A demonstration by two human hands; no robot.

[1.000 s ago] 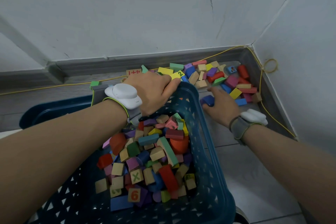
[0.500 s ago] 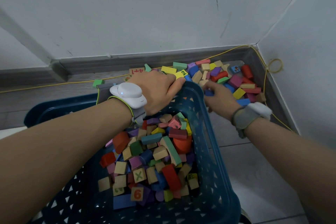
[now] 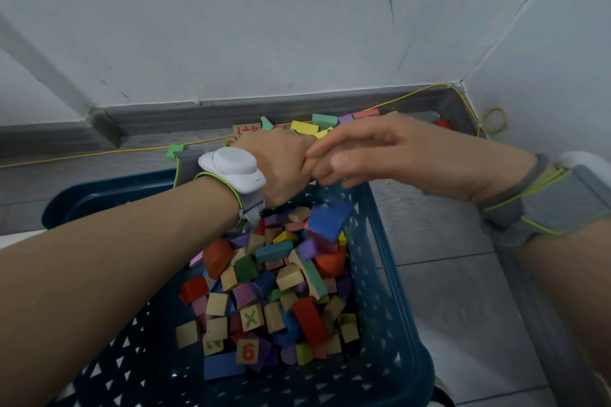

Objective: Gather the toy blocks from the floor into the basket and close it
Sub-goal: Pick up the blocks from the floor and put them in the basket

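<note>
1. A blue block [image 3: 329, 220] is seen blurred in mid-air just under the right hand [image 3: 373, 152], over the basket [image 3: 393, 324] at its 12 o'clock rim; likely just released.
2. Right hand fingers loosely spread, nothing gripped. Left hand [image 3: 281, 168] is closed over the basket's far rim, touching the right hand.
3. Remaining floor blocks [image 3: 324, 120] lie at 12 to 1 o'clock beyond both hands, along the skirting; the right hand is judged nearer.
4. Basket is part filled, lid not closed. Grey tiled floor [image 3: 463, 307], room corner, yellow cable [image 3: 99, 154] along the wall.
</note>
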